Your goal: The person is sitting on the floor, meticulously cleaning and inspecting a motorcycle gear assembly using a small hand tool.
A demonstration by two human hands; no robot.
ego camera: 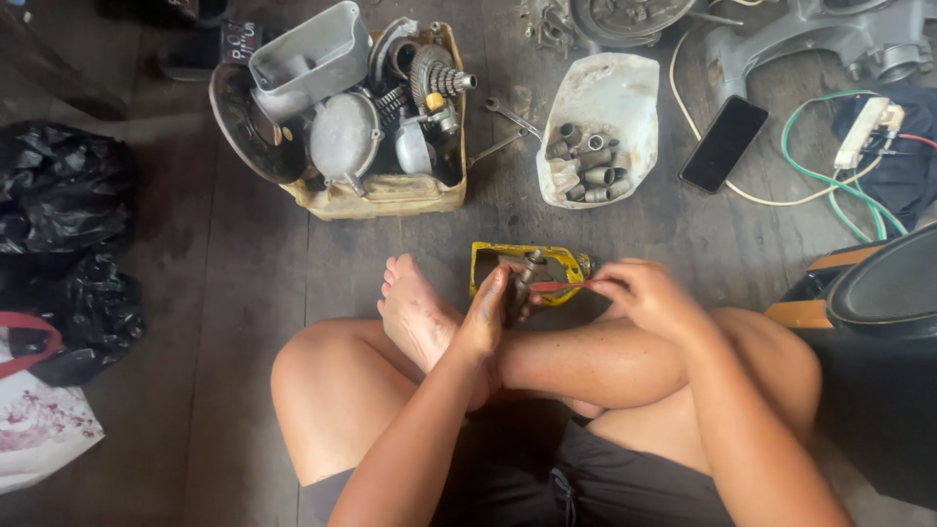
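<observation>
1. At the far left of the frame, black plastic bags [61,210] are lying on the dark wooden floor [234,293]; below them, at the lower left edge, a white bag with a red handle [34,415] is resting.
2. In the upper left of centre, a worn cardboard box [390,193] is sitting on the floor, filled with grey metal engine parts; a gear shaft [436,76] is standing up at its right side.
3. In the middle of the frame, the person is sitting cross-legged with a bare foot [415,310] pointing up the frame; the left hand [491,307] is gripping a dark metal part [522,283], fingers closed around it.
4. Just behind that part, a small yellow container [532,268] is lying on the floor, touching or nearly touching the hands.
5. Right of centre, the right hand [644,293] is pinching a thin red tool [558,286] tightly, its tip meeting the dark metal part.
6. Above the hands, a white plastic tray [610,98] is holding grey sockets [589,161]; a wrench [509,115] is lying just left of it.
7. Towards the upper right, a black phone [723,142] is lying face up; further right, a green cable [839,190] is looping beside a white power strip [861,132].
</observation>
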